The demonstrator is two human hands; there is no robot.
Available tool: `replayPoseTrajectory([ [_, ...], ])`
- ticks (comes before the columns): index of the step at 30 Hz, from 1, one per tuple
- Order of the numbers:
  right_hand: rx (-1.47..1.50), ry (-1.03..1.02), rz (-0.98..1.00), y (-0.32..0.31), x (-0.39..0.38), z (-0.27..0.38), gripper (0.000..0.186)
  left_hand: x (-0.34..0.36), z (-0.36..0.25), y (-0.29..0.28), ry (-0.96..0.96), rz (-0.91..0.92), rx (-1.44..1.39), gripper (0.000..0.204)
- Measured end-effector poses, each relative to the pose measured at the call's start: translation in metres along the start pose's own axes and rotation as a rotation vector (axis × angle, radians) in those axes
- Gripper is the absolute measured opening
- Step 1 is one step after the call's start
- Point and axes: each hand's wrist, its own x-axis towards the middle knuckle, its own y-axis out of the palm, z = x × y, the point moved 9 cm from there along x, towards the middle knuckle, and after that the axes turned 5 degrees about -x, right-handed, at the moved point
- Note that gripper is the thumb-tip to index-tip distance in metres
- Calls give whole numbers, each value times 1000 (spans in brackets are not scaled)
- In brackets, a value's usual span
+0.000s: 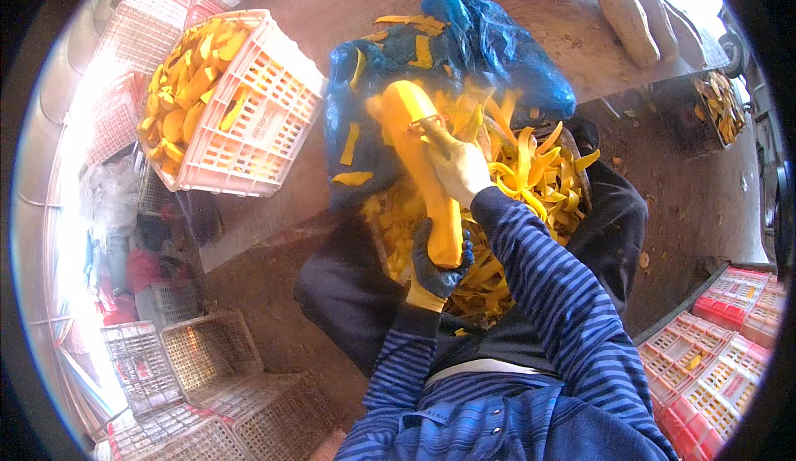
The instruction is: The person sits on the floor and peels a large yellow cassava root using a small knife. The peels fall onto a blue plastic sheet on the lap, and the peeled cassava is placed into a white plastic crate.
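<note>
A long peeled orange squash (424,179) slants upward in front of me, its thick end farthest away. My left hand (438,277), in a dark blue glove, is wrapped round its near end. Over the upper part, my right hand (458,162) is closed on a peeler (427,124), whose head lies against the squash; most of its handle is hidden by the fingers. Below and beside them, a heap of orange peel strips (543,171) fills a container between my knees. Blue plastic sheeting (489,42) with scattered peel lies just beyond.
At the upper left, a pink-white plastic crate (257,121) holds orange pieces. Several pale, long squashes (626,17) lie on the table (327,13) at the far right. Worn crates (207,353) stand at lower left, and red-and-white crates (696,353) at lower right.
</note>
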Motion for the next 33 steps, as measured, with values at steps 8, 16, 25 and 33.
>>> replayPoseTrajectory([
  [8,108,43,-99,6,-21,-6,43,7,0,-13,34,18,-83,51],
  [16,139,100,-8,3,-93,-16,37,17,-27,3,636,238,808,57],
  [25,-103,317,687,-38,-232,13,43,11,-6,20,18,434,-175,58],
  [33,205,308,285,-45,-188,-1,48,7,-4,26,-70,627,-92,60],
])
